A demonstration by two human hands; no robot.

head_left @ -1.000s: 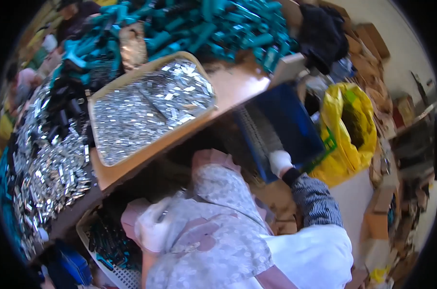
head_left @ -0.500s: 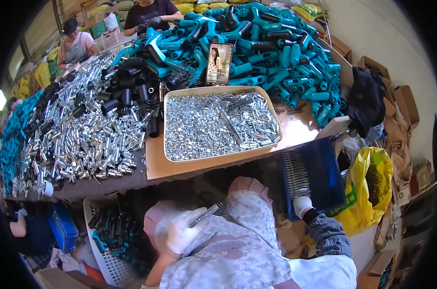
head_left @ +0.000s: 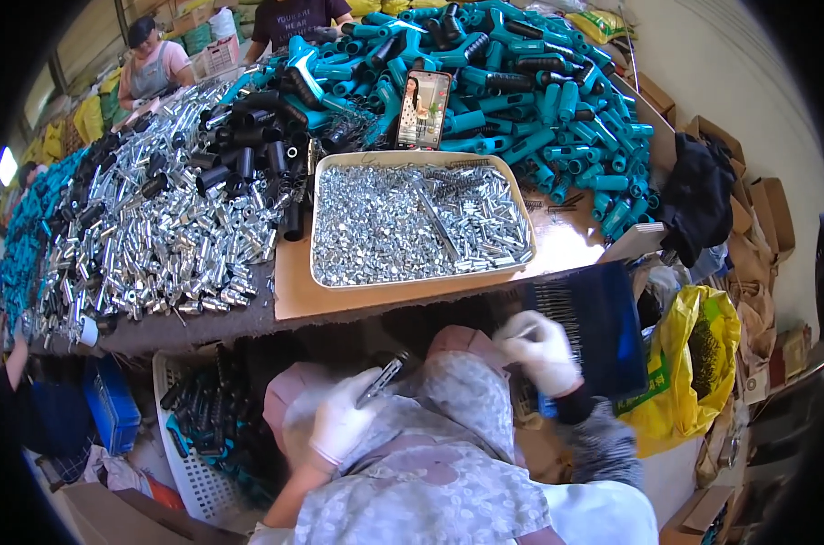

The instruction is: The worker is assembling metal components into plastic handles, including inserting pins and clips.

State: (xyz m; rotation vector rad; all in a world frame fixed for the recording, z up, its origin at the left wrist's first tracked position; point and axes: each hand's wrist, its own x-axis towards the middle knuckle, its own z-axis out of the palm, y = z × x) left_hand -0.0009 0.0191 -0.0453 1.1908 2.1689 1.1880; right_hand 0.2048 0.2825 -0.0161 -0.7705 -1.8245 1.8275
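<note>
My left hand (head_left: 339, 420), in a white glove, holds a slim dark metal part (head_left: 382, 379) over my lap. In a white glove too, my right hand (head_left: 541, 350) is raised just below the table edge with its fingers curled; what it holds is too blurred to tell. Above both hands, a beige tray (head_left: 416, 283) full of small shiny metal pieces sits on a cardboard sheet (head_left: 289, 291) at the table's near edge.
Silver tubes (head_left: 148, 245) and black sleeves (head_left: 248, 150) cover the left of the table; teal handles (head_left: 539, 82) are heaped at the back, with a phone (head_left: 422, 109) propped up. A dark blue bin (head_left: 603, 327), yellow sack (head_left: 703, 363), white basket (head_left: 194, 427). Two people work at the far side.
The view has swung upright onto the table. My right hand rose from beside the blue bin to the table edge. My left hand now holds the dark part higher.
</note>
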